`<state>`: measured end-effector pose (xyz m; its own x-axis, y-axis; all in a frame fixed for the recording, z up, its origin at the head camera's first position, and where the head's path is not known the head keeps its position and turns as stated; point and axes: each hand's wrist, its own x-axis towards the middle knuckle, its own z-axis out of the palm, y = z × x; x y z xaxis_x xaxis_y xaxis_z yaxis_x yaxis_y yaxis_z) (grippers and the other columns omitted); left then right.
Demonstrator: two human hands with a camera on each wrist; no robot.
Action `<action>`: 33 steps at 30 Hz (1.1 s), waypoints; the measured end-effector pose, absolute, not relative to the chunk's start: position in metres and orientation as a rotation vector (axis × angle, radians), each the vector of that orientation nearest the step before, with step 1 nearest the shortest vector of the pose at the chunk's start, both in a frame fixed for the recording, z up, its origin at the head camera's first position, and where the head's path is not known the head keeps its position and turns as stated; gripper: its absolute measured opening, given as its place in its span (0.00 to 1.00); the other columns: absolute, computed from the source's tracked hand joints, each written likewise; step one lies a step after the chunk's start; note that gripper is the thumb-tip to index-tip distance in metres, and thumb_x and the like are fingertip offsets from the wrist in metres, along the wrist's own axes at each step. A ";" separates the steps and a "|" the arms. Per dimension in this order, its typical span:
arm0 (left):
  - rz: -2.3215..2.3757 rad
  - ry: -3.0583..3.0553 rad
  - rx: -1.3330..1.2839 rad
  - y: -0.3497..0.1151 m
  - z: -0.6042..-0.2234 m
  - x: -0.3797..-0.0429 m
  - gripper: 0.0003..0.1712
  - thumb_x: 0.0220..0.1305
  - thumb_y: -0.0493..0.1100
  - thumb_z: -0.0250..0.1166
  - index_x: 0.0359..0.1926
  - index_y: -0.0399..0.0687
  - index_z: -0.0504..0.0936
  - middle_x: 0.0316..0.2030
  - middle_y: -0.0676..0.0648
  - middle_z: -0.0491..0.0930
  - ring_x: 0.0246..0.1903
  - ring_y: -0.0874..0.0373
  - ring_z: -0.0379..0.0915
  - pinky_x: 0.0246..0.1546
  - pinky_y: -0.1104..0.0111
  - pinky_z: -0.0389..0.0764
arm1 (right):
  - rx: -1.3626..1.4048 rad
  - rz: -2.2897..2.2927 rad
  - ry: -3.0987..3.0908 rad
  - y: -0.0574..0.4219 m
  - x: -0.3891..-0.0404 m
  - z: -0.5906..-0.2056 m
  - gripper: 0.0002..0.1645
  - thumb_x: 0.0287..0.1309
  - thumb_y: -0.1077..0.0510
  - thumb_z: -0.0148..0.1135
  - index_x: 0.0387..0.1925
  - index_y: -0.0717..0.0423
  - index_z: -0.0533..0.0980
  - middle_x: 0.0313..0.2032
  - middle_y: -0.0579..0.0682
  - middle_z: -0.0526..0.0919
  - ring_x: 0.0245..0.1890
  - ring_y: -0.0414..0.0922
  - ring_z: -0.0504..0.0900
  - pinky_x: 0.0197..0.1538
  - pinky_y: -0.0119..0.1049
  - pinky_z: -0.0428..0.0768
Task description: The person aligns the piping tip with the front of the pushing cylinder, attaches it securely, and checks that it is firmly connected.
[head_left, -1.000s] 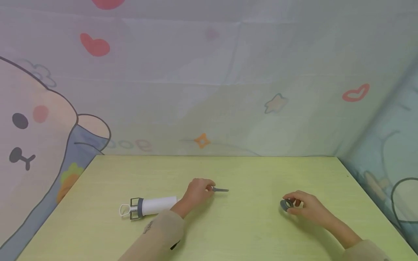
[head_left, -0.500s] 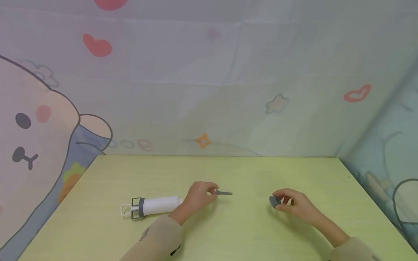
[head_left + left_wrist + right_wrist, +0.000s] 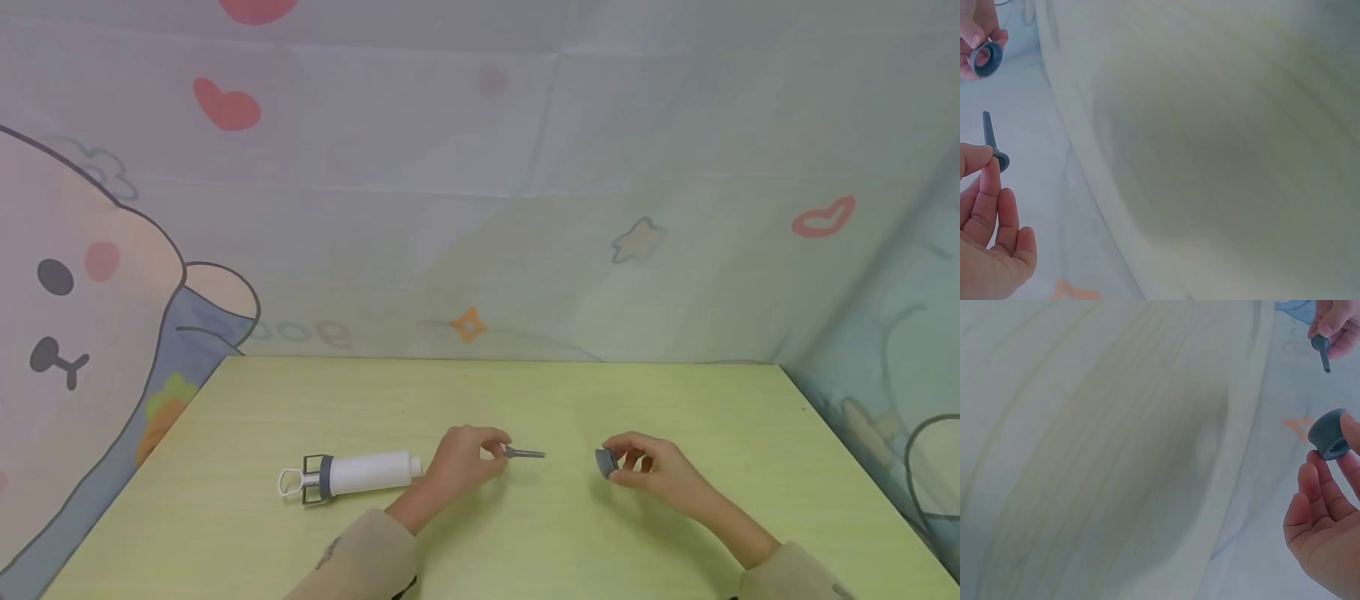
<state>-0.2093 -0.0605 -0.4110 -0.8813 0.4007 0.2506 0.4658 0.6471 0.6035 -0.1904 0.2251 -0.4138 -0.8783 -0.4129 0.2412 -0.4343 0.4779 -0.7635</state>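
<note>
Thumb and index finger of my left hand (image 3: 459,462) pinch a slim grey nozzle (image 3: 528,453) by its flared base. Its thin tube points right, toward the other hand. In the left wrist view the nozzle (image 3: 989,130) shows a round collar at the fingertips. My right hand (image 3: 663,471) holds a grey ring-shaped screw cap (image 3: 605,463) by its edge. The right wrist view shows the cap (image 3: 1325,434) with its hollow, ridged inside partly visible. Cap and nozzle are apart, a short gap between them, both above the table.
A white cylinder press (image 3: 369,472) with a grey collar and a white looped handle lies on its side, left of my left forearm. The pale yellow-green table (image 3: 300,400) ends at a printed cloth backdrop (image 3: 480,208).
My right hand has moved left with the cap and turned it. The left hand has shifted slightly right and toward me with the nozzle, narrowing the gap. The press's white tip now shows.
</note>
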 end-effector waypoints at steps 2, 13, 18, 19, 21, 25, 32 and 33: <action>-1.065 -2.752 -0.736 -0.059 -0.411 -0.208 0.13 0.49 0.38 0.60 0.39 0.44 0.82 0.25 0.53 0.82 0.31 0.55 0.73 0.37 0.67 0.67 | 0.764 1.408 -2.677 0.222 -0.191 -0.414 0.20 0.47 0.58 0.64 0.43 0.62 0.74 0.33 0.49 0.79 0.28 0.33 0.71 0.28 0.28 0.69; -1.063 -2.722 -0.751 -0.047 -0.409 -0.201 0.13 0.49 0.39 0.60 0.38 0.45 0.83 0.24 0.55 0.82 0.20 0.66 0.58 0.29 0.74 0.61 | 0.834 1.511 -2.568 0.202 -0.193 -0.416 0.17 0.47 0.62 0.63 0.42 0.62 0.74 0.33 0.54 0.79 0.27 0.33 0.73 0.27 0.28 0.70; -1.038 -2.704 -0.757 -0.042 -0.408 -0.198 0.13 0.49 0.40 0.61 0.38 0.46 0.83 0.24 0.56 0.82 0.23 0.66 0.62 0.33 0.73 0.64 | 0.847 1.532 -2.535 0.194 -0.194 -0.417 0.17 0.46 0.63 0.64 0.40 0.62 0.74 0.31 0.54 0.80 0.27 0.32 0.73 0.27 0.28 0.71; -1.038 -2.702 -0.760 -0.041 -0.407 -0.198 0.13 0.49 0.40 0.61 0.38 0.46 0.83 0.24 0.56 0.82 0.23 0.65 0.63 0.33 0.73 0.64 | 0.855 1.540 -2.527 0.193 -0.194 -0.418 0.16 0.46 0.63 0.64 0.40 0.62 0.74 0.31 0.54 0.80 0.26 0.33 0.74 0.27 0.28 0.71; -1.048 -2.702 -0.758 -0.039 -0.406 -0.197 0.13 0.49 0.40 0.61 0.38 0.46 0.83 0.24 0.56 0.82 0.24 0.64 0.65 0.31 0.74 0.64 | 0.874 1.554 -2.518 0.190 -0.194 -0.418 0.16 0.46 0.62 0.64 0.40 0.61 0.74 0.31 0.54 0.80 0.26 0.33 0.74 0.27 0.28 0.71; -1.060 -2.708 -0.761 -0.036 -0.405 -0.195 0.13 0.49 0.40 0.62 0.38 0.46 0.82 0.24 0.56 0.82 0.23 0.65 0.62 0.27 0.77 0.61 | 0.896 1.572 -2.517 0.185 -0.194 -0.419 0.16 0.46 0.62 0.64 0.40 0.60 0.74 0.31 0.54 0.80 0.27 0.33 0.74 0.28 0.28 0.71; -1.060 -2.689 -0.806 -0.033 -0.405 -0.193 0.13 0.48 0.39 0.62 0.38 0.45 0.82 0.24 0.55 0.83 0.20 0.67 0.59 0.26 0.77 0.61 | 0.897 1.597 -2.535 0.177 -0.193 -0.420 0.16 0.47 0.61 0.64 0.40 0.61 0.74 0.31 0.53 0.79 0.28 0.33 0.73 0.29 0.28 0.71; -1.061 -2.689 -0.812 -0.032 -0.405 -0.193 0.13 0.48 0.39 0.62 0.39 0.45 0.82 0.25 0.55 0.83 0.21 0.67 0.60 0.26 0.77 0.61 | 0.899 1.599 -2.536 0.177 -0.193 -0.420 0.16 0.47 0.61 0.64 0.40 0.61 0.74 0.31 0.54 0.79 0.28 0.32 0.73 0.29 0.28 0.71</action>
<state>-0.1934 -0.0323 -0.4049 -0.8449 0.4331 0.3140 0.5308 0.6062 0.5923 -0.1930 0.1765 -0.4197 -0.8349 -0.4594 0.3031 -0.4715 0.3131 -0.8244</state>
